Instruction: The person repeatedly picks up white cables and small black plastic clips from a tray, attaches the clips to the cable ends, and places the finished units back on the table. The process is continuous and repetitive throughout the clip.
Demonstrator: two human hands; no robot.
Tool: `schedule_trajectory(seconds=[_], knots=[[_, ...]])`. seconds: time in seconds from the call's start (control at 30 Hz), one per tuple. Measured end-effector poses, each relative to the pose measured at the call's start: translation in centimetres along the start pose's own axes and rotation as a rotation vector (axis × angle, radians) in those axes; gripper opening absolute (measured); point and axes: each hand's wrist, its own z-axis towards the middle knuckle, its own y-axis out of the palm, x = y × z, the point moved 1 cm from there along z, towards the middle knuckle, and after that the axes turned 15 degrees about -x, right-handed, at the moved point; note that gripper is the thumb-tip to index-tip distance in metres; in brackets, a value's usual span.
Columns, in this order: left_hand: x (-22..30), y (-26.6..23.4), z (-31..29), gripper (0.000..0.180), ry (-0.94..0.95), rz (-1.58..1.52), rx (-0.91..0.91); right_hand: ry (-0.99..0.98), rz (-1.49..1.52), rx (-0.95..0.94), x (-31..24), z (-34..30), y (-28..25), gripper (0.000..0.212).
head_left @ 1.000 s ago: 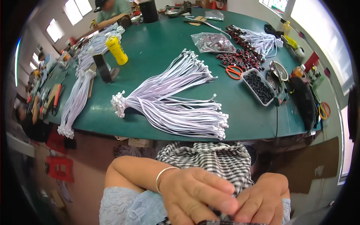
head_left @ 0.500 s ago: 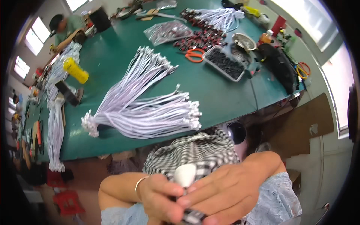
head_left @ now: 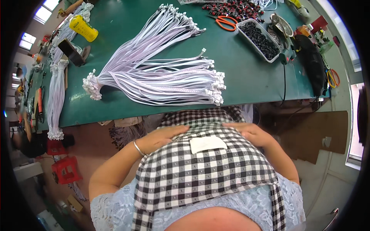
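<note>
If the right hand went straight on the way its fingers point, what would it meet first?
Probably the apron: the right hand seems to rest on it, with more cloth ahead. Beyond that, the left hand lies roughly in line, though depth is unclear.

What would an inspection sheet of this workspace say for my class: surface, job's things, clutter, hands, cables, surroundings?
Surface: green table, partly covered.
Job's things: checked apron, worn, with a white patch on it.
Clutter: orange scissors, tray of black pieces, yellow bottle.
Hands: left hand and right hand rest apart on the apron; nothing seen held.
Cables: white bundle fanned in two branches; narrower bundle at left; black cord toward the near edge.
Surroundings: red stool at left, brown board at right.
</note>
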Motion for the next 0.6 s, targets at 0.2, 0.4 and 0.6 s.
schedule_trajectory(seconds=[0.2,0.4,0.6], knots=[[-0.2,-1.8,-1.6,0.052,-0.477,0.262,-0.056,0.324,-0.399,-0.079,4.5,6.4,-2.5,0.047],[9.5,-6.3,-2.3,0.031,-0.354,0.291,-0.019,0.43,0.654,0.179,3.5,0.4,-3.3,0.044],[11.2,-14.4,3.0,0.013,-0.118,1.085,0.584,0.284,0.318,0.297,-0.6,-2.8,-2.3,0.043]])
